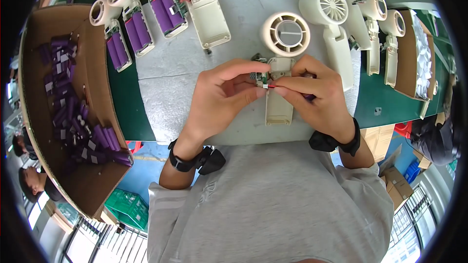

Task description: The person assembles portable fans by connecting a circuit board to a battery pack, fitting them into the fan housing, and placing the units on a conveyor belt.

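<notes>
My left hand [214,97] pinches a small green circuit board [260,76] between thumb and fingers. A white connector [265,86] sits at the board's lower edge. Thumb and forefinger of my right hand [319,90] close on a red wire [272,86] right at that connector; whether its plug is seated I cannot tell. Purple battery cells [309,97] show partly beneath the right hand, mostly hidden by it. Under both hands lies an opened cream handheld fan, its hollow handle shell [279,112] toward me and its round head [267,36] pointing away.
Opened fans with purple cells [138,31] lie at the far left, beside an open fan shell [209,17]. More cream fans [331,7] lie at the right. A cardboard box [105,112] of purple cells stands left, another box [407,63] with white pieces right. White foam sheeting [165,87] covers the green table.
</notes>
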### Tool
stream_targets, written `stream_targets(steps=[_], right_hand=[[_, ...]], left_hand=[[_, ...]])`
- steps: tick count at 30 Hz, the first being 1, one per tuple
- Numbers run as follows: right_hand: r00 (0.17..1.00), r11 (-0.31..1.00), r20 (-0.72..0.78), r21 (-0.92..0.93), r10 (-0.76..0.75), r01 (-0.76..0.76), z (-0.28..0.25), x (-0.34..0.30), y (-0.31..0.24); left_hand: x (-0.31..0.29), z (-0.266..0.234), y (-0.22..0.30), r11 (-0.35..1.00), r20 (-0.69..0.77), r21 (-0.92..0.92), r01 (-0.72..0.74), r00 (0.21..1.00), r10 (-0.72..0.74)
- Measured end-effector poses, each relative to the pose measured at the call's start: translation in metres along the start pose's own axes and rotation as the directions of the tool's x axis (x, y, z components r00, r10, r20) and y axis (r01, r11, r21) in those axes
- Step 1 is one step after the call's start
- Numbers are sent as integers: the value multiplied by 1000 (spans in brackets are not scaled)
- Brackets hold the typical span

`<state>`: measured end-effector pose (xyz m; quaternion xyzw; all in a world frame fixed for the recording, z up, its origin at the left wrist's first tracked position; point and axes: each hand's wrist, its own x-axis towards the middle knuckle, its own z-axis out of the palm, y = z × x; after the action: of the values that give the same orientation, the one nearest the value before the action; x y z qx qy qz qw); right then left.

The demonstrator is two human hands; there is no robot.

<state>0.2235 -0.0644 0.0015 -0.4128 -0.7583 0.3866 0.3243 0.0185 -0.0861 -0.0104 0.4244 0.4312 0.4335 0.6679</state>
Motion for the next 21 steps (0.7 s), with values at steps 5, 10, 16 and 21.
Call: stream_targets(steps=[5,10,16,21], right_hand=[[1000,999,-19,-32,22,-22,4,1,-1],[997,998,-57,-41,55,-57,7,2,0],[997,997,-42,-44,58,-60,3,5,-8],[996,994,-37,-72,75,-78,3,0,-8]], left_hand=[[0,-2,-3,998,-8,-59,12,1000,-13],[2,-3,-2,999,-18,-49,1,1000,-2],[-1,-1,-3,999,-49,-26,-42,998,41],[-3,3,-8,996,-60,21,-83,995,84]])
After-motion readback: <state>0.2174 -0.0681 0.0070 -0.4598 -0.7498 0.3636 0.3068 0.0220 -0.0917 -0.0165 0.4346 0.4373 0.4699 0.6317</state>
